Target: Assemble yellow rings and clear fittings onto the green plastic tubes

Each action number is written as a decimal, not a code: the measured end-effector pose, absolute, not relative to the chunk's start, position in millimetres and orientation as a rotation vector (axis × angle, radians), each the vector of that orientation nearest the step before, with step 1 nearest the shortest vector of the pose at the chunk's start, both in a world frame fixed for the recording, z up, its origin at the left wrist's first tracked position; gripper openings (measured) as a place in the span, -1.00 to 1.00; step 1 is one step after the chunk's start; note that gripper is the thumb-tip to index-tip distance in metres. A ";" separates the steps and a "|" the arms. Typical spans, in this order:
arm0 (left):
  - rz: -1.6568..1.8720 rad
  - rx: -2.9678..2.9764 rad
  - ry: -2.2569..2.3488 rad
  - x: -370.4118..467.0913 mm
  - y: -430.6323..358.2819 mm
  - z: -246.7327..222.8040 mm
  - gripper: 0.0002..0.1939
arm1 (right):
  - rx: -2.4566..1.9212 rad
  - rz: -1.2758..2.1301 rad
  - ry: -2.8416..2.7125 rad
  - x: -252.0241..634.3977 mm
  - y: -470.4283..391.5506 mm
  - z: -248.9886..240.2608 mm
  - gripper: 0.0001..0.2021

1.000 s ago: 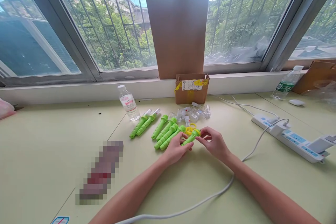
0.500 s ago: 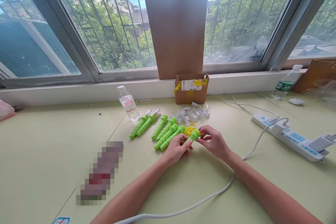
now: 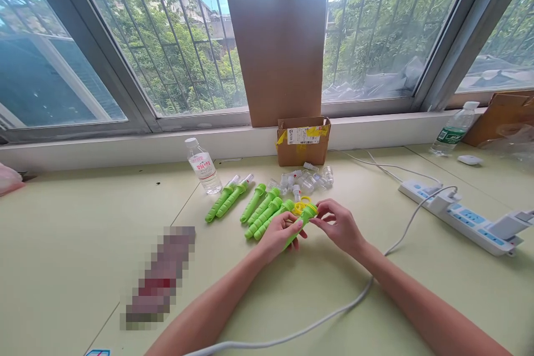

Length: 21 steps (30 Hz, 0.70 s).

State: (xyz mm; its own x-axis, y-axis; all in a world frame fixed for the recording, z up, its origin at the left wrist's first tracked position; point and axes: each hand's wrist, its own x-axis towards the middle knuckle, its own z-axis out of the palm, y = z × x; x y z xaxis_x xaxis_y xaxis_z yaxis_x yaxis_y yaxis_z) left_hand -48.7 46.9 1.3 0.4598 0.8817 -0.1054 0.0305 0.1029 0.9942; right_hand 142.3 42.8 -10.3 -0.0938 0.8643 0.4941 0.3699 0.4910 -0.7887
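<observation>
My left hand (image 3: 278, 232) is closed around a green plastic handle (image 3: 307, 215) with a flared, ridged head. The handle slants, head up and to the right, its lower end showing below my fingers. A thin yellow ring (image 3: 314, 209) sits at its head, and the fingertips of my right hand (image 3: 339, 226) pinch there. Just behind lie loose yellow rings (image 3: 301, 204). Several more green handles (image 3: 263, 217) with spiral grooves lie to the left of my left hand. Farther left, two green handles (image 3: 227, 196) have clear tips. Clear plastic tubes (image 3: 309, 182) are heaped behind the rings.
A small cardboard box (image 3: 303, 153) stands at the back by the sill. Water bottles stand left (image 3: 203, 167) and right (image 3: 454, 129). A power strip (image 3: 461, 217) lies at right, and a white cable (image 3: 334, 314) runs beneath my right forearm. A blurred object (image 3: 161, 278) lies at left.
The held green handle has turned slightly, and more of its lower end shows under my left hand. My right fingertips stay at its head. The view has shifted a little.
</observation>
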 end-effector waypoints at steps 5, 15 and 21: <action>0.770 1.311 0.884 -49.7 46.7 3.3 -0.62 | -1.051 0.589 -1.677 142.5 42.1 -9.4 -0.85; 0.703 1.343 0.856 -51.2 47.6 3.7 -0.60 | -1.037 0.609 -1.694 142.5 42.1 -12.8 -0.83; 0.686 1.452 0.913 -49.1 49.0 0.1 -0.58 | -1.059 0.592 -1.690 144.4 43.0 -17.7 -0.85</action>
